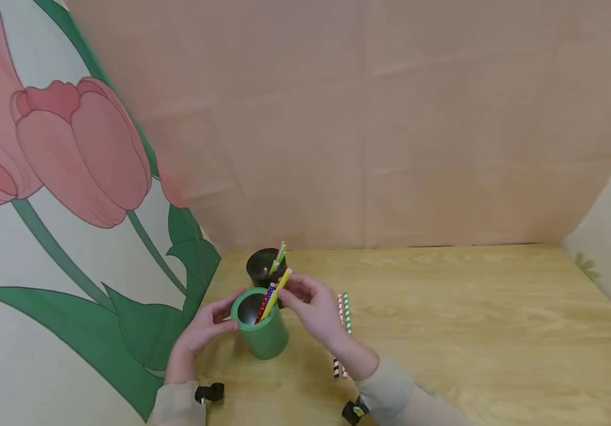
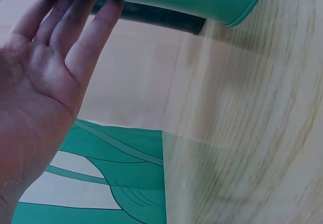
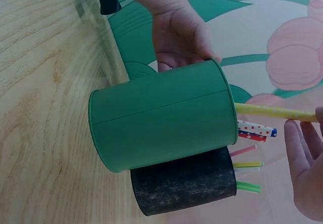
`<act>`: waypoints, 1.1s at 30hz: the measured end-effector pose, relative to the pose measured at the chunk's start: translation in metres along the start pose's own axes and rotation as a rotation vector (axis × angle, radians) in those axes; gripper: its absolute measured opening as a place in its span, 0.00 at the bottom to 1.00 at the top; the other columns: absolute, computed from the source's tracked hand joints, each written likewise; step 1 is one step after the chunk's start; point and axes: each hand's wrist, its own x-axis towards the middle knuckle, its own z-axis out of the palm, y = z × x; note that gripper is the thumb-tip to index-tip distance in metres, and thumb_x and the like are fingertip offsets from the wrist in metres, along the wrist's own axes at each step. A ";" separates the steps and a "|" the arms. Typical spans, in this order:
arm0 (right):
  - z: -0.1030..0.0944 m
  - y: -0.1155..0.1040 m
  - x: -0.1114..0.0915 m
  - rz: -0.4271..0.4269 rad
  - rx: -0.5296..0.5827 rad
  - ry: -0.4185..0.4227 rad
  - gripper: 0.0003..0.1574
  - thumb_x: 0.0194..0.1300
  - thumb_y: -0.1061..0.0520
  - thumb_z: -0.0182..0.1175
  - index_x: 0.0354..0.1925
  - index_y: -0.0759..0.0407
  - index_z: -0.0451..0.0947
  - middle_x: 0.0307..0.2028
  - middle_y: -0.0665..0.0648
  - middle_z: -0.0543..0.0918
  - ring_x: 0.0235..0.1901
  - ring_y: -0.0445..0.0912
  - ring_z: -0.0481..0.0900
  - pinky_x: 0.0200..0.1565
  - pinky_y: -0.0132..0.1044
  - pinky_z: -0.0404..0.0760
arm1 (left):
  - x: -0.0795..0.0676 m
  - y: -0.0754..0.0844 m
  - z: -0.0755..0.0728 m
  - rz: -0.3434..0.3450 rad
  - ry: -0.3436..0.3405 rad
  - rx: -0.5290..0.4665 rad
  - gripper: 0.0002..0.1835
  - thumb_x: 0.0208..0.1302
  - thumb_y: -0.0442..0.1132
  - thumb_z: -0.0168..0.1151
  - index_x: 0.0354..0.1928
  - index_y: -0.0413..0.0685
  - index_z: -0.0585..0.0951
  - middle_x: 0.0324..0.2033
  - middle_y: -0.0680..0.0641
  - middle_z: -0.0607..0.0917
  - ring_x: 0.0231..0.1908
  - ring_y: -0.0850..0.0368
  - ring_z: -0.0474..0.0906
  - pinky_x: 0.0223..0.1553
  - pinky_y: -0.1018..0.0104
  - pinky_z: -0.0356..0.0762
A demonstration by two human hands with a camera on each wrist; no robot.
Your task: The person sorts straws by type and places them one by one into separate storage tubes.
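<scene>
My left hand (image 1: 206, 328) holds the green cup (image 1: 268, 343) near its rim, the thumb in front and the fingers round the far side. In the left wrist view the fingertips (image 2: 112, 11) lie against its wall. My right hand (image 1: 318, 313) pinches the upper end of a yellow paper straw (image 1: 276, 299) with pale dots, its lower end inside the cup. Beside it in the cup lean patterned red, white and blue paper straws (image 3: 258, 129). Close behind stands a black cup (image 3: 186, 183) with pink, yellow and green straws (image 3: 248, 186) sticking out.
Several paper straws lie on the wooden table right of the green cup, partly under my right forearm: a green-striped straw (image 1: 347, 316), a red-patterned straw (image 1: 340, 307) and a black-striped straw (image 1: 336, 368). A tulip-printed wall (image 1: 140, 331) borders the left; a pinkish-brown sheet (image 1: 417, 148) hangs behind.
</scene>
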 end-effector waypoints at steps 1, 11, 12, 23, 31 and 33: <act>0.001 0.001 -0.002 0.008 0.008 -0.006 0.19 0.72 0.58 0.72 0.57 0.63 0.86 0.48 0.58 0.91 0.47 0.49 0.89 0.48 0.36 0.88 | -0.002 -0.001 0.000 0.000 -0.002 -0.006 0.39 0.73 0.31 0.68 0.81 0.35 0.63 0.79 0.35 0.65 0.71 0.65 0.71 0.67 0.68 0.73; 0.005 0.002 -0.007 0.004 -0.061 -0.027 0.16 0.72 0.56 0.72 0.55 0.60 0.88 0.46 0.56 0.92 0.43 0.48 0.90 0.46 0.36 0.88 | -0.012 -0.009 0.002 0.025 0.017 0.007 0.38 0.73 0.30 0.67 0.81 0.33 0.63 0.78 0.33 0.67 0.70 0.64 0.73 0.66 0.69 0.74; 0.005 0.002 -0.007 0.006 -0.061 -0.027 0.16 0.72 0.57 0.72 0.55 0.60 0.88 0.45 0.56 0.91 0.43 0.48 0.89 0.46 0.36 0.88 | -0.012 -0.009 0.002 0.026 0.017 0.010 0.38 0.74 0.30 0.67 0.81 0.33 0.63 0.78 0.33 0.67 0.70 0.63 0.73 0.66 0.69 0.74; 0.008 0.004 -0.003 -0.014 -0.078 -0.100 0.21 0.71 0.63 0.71 0.61 0.62 0.86 0.48 0.60 0.92 0.47 0.50 0.90 0.49 0.35 0.88 | -0.003 -0.005 0.000 0.020 0.013 0.011 0.38 0.74 0.31 0.67 0.81 0.36 0.64 0.78 0.36 0.68 0.71 0.63 0.73 0.66 0.68 0.74; -0.006 0.005 -0.001 -0.034 -0.107 -0.050 0.20 0.69 0.66 0.72 0.58 0.60 0.87 0.48 0.57 0.92 0.47 0.50 0.90 0.50 0.37 0.88 | -0.005 -0.003 0.000 0.010 0.018 0.007 0.38 0.74 0.32 0.68 0.81 0.36 0.64 0.78 0.38 0.68 0.70 0.63 0.73 0.65 0.68 0.76; -0.012 0.009 -0.001 -0.033 -0.105 -0.044 0.19 0.68 0.66 0.72 0.57 0.61 0.88 0.48 0.57 0.92 0.47 0.49 0.90 0.49 0.37 0.88 | -0.005 -0.004 0.000 0.008 0.022 0.002 0.38 0.74 0.32 0.68 0.81 0.36 0.64 0.78 0.39 0.68 0.70 0.62 0.73 0.65 0.67 0.77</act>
